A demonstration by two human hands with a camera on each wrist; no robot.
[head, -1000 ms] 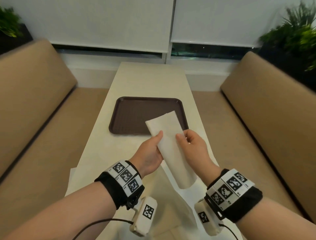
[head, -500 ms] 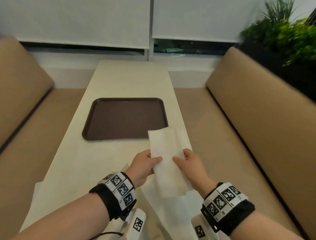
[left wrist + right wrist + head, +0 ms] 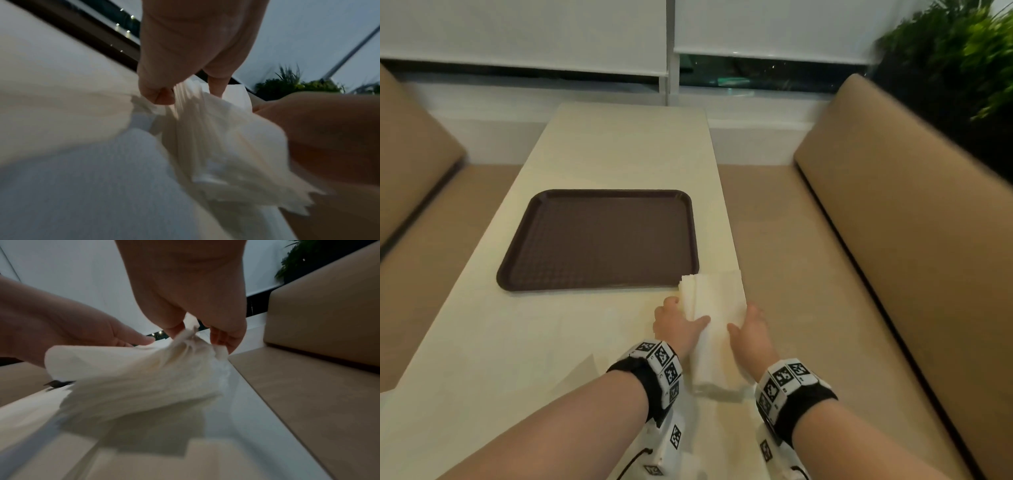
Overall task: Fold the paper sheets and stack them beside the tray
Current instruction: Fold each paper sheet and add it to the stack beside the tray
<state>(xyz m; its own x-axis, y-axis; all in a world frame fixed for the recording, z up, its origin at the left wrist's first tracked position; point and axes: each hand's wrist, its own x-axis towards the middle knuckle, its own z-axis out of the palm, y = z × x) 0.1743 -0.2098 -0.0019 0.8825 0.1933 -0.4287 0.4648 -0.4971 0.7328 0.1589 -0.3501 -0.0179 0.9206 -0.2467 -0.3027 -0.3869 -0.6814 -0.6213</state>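
The step in hand looks like setting a folded white paper sheet [image 3: 717, 308] onto the stack at the near right corner of the dark brown plastic tray [image 3: 599, 240], on the cream table [image 3: 482, 342]. The left hand [image 3: 678, 325] pinches the sheet's left edge between thumb and fingers; the right hand [image 3: 751, 330] pinches its right edge. The sheet lies between both hands, its far end just beside the tray. Next, I judge, it must be lowered square and released, and another unfolded sheet taken from the near table edge.
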